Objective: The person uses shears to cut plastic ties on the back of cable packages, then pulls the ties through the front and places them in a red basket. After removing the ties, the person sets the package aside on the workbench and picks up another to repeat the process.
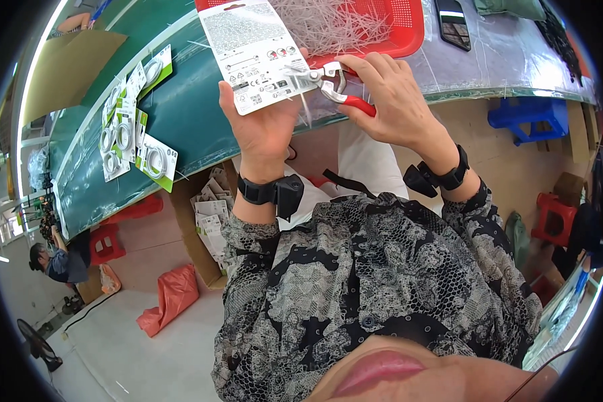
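Red-handled cutters (333, 94) gripped in the right hand (394, 97), their metal head overlapping the lower right edge of a white card (248, 50); left hand (264, 130) holds that card, thumb at its left edge, over the green table (194, 134). Red basket (411, 30) of clear plastic strips (338, 27) stands beyond; carded white coils (124, 134) lie piled at left

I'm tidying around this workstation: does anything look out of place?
A crumpled red bag lies on the floor near the open carton, perhaps dropped there. The carded cables on the green table overlap at mixed angles.
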`<state>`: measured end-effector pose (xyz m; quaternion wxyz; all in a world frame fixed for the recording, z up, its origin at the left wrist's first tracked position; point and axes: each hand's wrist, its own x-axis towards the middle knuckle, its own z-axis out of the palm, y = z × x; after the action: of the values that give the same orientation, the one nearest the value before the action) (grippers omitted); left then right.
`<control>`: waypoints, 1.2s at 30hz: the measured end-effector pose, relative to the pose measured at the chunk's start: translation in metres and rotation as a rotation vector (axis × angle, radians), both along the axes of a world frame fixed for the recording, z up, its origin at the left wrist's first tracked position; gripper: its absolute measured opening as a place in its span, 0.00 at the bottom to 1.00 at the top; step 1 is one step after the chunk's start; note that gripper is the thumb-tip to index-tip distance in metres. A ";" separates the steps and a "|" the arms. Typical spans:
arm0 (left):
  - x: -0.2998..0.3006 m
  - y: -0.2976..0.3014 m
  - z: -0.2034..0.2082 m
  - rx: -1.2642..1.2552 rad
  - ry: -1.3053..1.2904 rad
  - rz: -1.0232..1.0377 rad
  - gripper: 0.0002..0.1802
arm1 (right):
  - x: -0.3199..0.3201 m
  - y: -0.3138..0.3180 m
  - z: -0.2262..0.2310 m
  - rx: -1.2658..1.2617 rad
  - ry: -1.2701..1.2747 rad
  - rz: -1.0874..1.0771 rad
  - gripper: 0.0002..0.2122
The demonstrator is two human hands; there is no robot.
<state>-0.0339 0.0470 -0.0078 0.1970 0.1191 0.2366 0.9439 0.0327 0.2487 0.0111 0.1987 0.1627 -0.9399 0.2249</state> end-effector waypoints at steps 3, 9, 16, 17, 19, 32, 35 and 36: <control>0.000 0.001 0.001 -0.025 0.006 0.006 0.48 | 0.001 -0.001 0.002 0.031 0.030 0.001 0.31; 0.004 0.008 -0.002 -0.069 -0.002 -0.013 0.49 | -0.002 -0.003 -0.001 0.047 0.004 0.008 0.31; 0.007 0.014 -0.001 -0.071 -0.008 -0.007 0.50 | 0.000 -0.005 -0.006 0.007 -0.040 0.000 0.32; 0.007 0.016 -0.001 -0.059 -0.009 -0.009 0.50 | 0.000 -0.005 -0.007 -0.005 -0.043 -0.001 0.32; 0.007 0.018 -0.003 -0.060 -0.016 0.005 0.50 | 0.001 -0.006 -0.011 0.010 -0.030 -0.019 0.32; 0.008 0.019 -0.011 -0.044 -0.040 -0.005 0.47 | 0.003 -0.001 -0.016 -0.096 -0.202 -0.024 0.28; 0.012 0.019 -0.012 -0.087 -0.056 -0.029 0.47 | -0.001 0.004 -0.012 -0.195 -0.261 -0.003 0.27; 0.014 0.018 -0.012 -0.109 -0.063 -0.027 0.48 | -0.003 0.004 -0.007 -0.195 -0.208 -0.007 0.26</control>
<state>-0.0202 0.0647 -0.0199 0.2230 0.0817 0.2797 0.9303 0.0296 0.2526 0.0045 0.1158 0.1151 -0.9298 0.3299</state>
